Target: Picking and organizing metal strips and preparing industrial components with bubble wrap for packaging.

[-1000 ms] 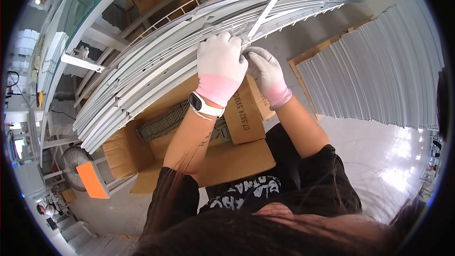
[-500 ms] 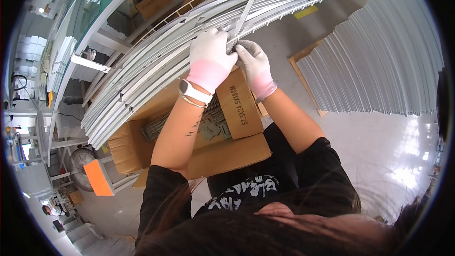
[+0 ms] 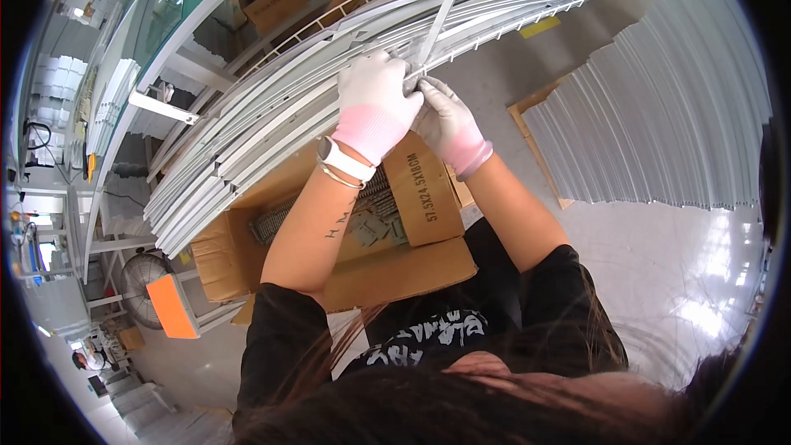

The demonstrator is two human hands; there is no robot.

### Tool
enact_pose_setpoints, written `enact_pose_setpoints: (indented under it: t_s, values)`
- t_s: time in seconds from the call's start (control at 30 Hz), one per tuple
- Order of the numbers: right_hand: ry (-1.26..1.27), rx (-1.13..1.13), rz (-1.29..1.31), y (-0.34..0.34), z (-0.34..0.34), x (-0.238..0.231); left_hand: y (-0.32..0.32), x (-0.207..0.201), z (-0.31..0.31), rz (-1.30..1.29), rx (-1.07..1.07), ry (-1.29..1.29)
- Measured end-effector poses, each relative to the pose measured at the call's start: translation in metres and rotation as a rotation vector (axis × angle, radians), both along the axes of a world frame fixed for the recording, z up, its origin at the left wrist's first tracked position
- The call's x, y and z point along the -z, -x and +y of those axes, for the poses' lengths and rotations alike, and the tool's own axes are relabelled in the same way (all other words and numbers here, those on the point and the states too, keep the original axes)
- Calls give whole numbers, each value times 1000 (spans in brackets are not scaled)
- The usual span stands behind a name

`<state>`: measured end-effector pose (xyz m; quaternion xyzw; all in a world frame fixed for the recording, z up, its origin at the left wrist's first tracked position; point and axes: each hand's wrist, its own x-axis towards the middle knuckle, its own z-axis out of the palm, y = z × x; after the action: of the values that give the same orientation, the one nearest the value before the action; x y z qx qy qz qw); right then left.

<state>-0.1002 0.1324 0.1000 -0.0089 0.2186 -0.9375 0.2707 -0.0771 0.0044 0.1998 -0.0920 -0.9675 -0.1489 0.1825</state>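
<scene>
one left hand (image 3: 376, 99) closes on the lower end of a white strip (image 3: 446, 8) slanting over racked slats (image 3: 255, 136), while the right hand (image 3: 452, 122), fingers straighter than half a second ago, meets it there with an unclear hold, keeping work at that end.

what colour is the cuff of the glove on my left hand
The cuff is pink; it shows best in the head view.
</scene>
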Motion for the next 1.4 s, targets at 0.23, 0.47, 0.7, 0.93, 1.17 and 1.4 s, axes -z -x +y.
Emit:
enact_pose_setpoints:
  t_s: [0.23,0.47,0.7,0.93,1.17,1.4]
  values:
    - [-46,-3,-28,-7,17,-19,5,10,9,56,-87,194]
    - [-782,397,349,11,54,-38,-2,13,22,41,-227,182]
    - [-1347,728,860,47,46,-92,-7,24,23,156,-246,114]
    - [-1058,306,831,68,26,-129,-13,22,28,170,-249,-14]
    - [-635,-107,1069,64,18,-131,-16,-2,-15,-73,5,-110]
    - [-829,-263,1117,55,22,-147,-6,-15,-42,-209,249,-227]
